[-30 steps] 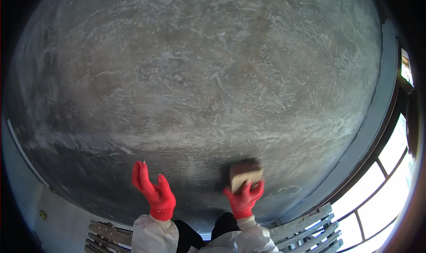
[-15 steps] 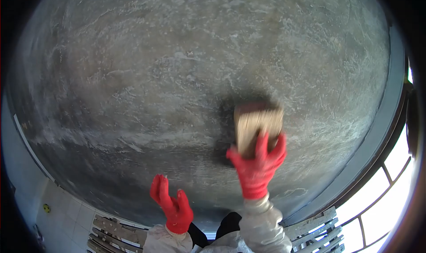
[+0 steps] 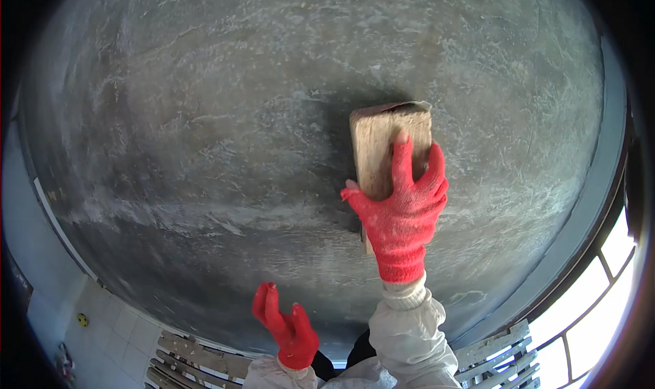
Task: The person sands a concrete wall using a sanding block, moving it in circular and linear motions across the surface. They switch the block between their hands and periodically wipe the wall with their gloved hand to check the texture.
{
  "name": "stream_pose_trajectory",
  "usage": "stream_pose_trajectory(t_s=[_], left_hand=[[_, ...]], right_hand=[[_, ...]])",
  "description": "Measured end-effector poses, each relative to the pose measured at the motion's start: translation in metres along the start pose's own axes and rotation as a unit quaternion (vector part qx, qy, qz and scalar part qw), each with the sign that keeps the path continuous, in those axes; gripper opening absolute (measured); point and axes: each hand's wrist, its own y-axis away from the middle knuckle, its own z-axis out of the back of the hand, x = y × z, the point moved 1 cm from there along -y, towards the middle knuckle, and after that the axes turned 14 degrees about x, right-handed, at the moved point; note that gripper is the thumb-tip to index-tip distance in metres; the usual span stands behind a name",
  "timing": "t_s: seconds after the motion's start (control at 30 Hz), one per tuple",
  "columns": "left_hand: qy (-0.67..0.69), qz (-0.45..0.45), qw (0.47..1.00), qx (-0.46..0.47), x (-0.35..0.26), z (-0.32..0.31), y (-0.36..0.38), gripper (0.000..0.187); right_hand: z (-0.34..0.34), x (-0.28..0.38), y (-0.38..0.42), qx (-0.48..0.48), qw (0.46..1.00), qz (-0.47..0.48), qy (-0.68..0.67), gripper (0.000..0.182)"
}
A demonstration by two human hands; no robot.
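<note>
Clasping a wooden block (image 3: pixel 373 150) against the grey wall (image 3: pixel 205 116), right hand (image 3: pixel 404 215) with fingers spread; left hand (image 3: pixel 292 331) half-open below.

rough, matt wooden block (image 3: pixel 373 150)

Indoor room resembling a building site, streaked bare grey wall (image 3: pixel 205 116) across the centre, rough slatted boards (image 3: pixel 205 353) along the bottom, pale tiled floor (image 3: pixel 102 331) lower left, bright paned window (image 3: pixel 576 297) lower right.
</note>
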Motion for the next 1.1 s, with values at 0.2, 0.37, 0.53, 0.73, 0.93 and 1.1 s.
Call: stream_pose_trajectory(t_s=[0.2, 0.37, 0.53, 0.73, 0.93, 1.1], left_hand=[[-0.032, 0.033, 0.992, 0.12, 0.019, -0.023, 0.06, 0.056], [-0.054, 0.075, 0.971, 0.219, 0.036, -0.035, 0.09, 0.061], [-0.064, 0.024, 0.985, 0.156, 0.008, -0.043, 0.019, 0.07], [-0.078, -0.016, 0.984, 0.161, 0.003, -0.073, 0.032, 0.077], [0.145, 0.16, 0.938, 0.273, 0.044, -0.116, 0.102, 0.06], [0.619, 0.208, 0.756, -0.04, 0.002, -0.131, -0.059, 0.032]], right_hand=[[-0.056, -0.031, 0.178, 0.054, 0.997, -0.046, 0.029, 0.104], [-0.063, -0.046, 0.247, 0.18, 0.983, 0.015, 0.003, 0.099], [-0.016, 0.013, 0.043, 0.051, 0.998, 0.001, -0.036, 0.106], [-0.033, -0.001, 0.085, 0.028, 0.999, -0.007, 0.029, 0.112], [-0.066, -0.038, 0.21, 0.164, 0.986, 0.02, -0.023, 0.115], [-0.018, 0.026, 0.041, 0.099, 0.994, 0.024, -0.039, 0.109]])
